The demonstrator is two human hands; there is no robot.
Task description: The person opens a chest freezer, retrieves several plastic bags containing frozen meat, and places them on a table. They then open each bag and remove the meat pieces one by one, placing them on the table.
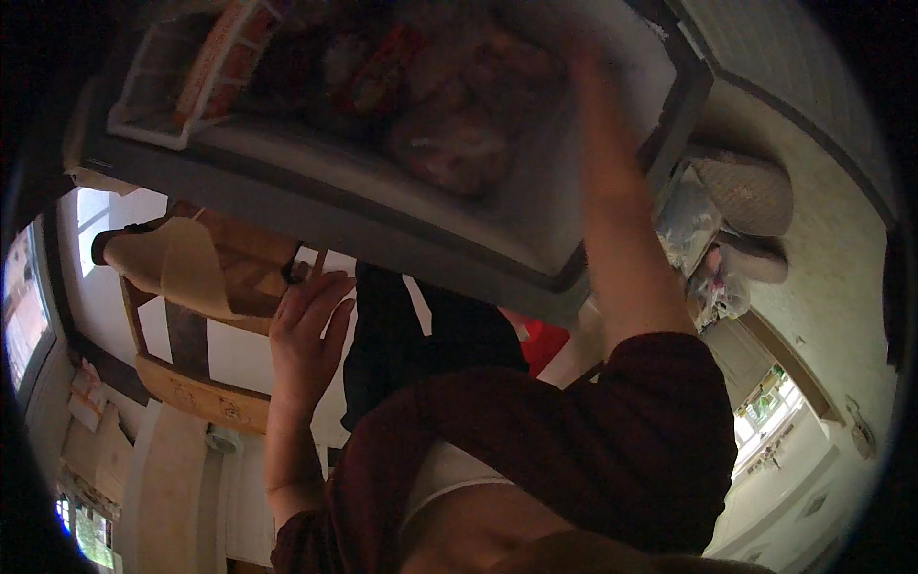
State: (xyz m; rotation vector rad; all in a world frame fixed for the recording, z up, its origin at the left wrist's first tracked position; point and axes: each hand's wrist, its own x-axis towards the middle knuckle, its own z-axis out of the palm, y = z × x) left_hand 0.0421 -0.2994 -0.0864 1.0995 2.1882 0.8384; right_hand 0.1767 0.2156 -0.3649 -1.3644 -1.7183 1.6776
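Before me is an open chest freezer (344, 197) with frost on its inner walls. My right arm reaches down into its right-hand end, where my right hand (584, 54) is dim and blurred. Whether it grips anything cannot be made out. Near it lie clear-bagged frozen foods (452, 154) and a red package (384, 68). A white wire basket (150, 135) hangs at the left end with an orange-and-white package (208, 68) in it. Outside the freezer, my left hand (308, 316) is raised beside its front wall, fingers loosely bent, thumb apart, nothing visible in it.
To the left stands a wooden bench or chair (208, 391) with a beige cloth or pad (165, 262) on it. Clear plastic bags (688, 215) and a beige cushion-like item (746, 190) are beyond the freezer's right end. Something red (546, 346) shows below its front corner.
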